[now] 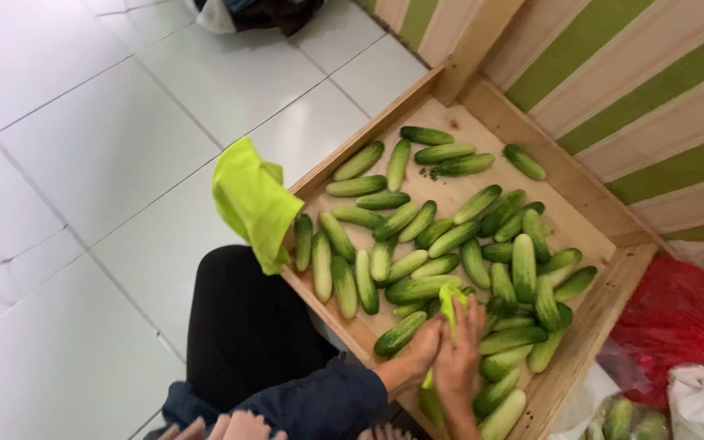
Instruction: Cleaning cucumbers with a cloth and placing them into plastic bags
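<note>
Gripping a thin, soft lime-green plastic bag (448, 303) at lower centre, left hand (422, 346) and right hand (460, 358) both pinch it over the wooden tray (588, 322) of green cucumbers (417, 288). Bag looks light, floppy, slippery; best held at its rim.

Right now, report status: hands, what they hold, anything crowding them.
Left hand and right hand together on a green cloth. Cucumbers packed around in the wooden tray. Second green cloth draped over the tray's edge.
</note>
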